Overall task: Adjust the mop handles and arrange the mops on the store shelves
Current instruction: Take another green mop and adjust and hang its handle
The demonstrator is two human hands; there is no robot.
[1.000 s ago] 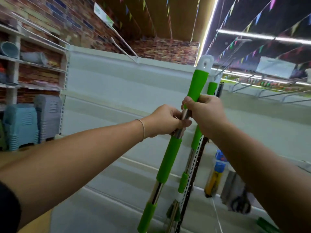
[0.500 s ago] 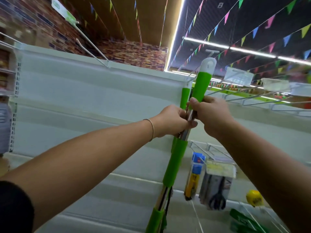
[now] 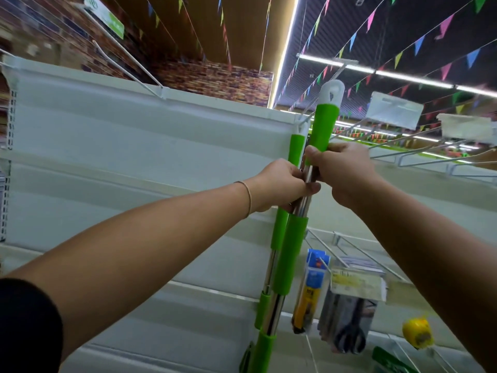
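I see my left hand (image 3: 281,184) and right hand (image 3: 347,176) both gripping the smooth steel mop handle (image 3: 291,254), shelf (image 3: 215,102) top edge just behind

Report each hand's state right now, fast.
Left hand: closed around the steel section of the front mop handle.
Right hand: closed around the same handle, just above the left.

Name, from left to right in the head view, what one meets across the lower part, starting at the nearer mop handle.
nearer mop handle → blue-and-yellow blister pack → packaged scissors → yellow round item
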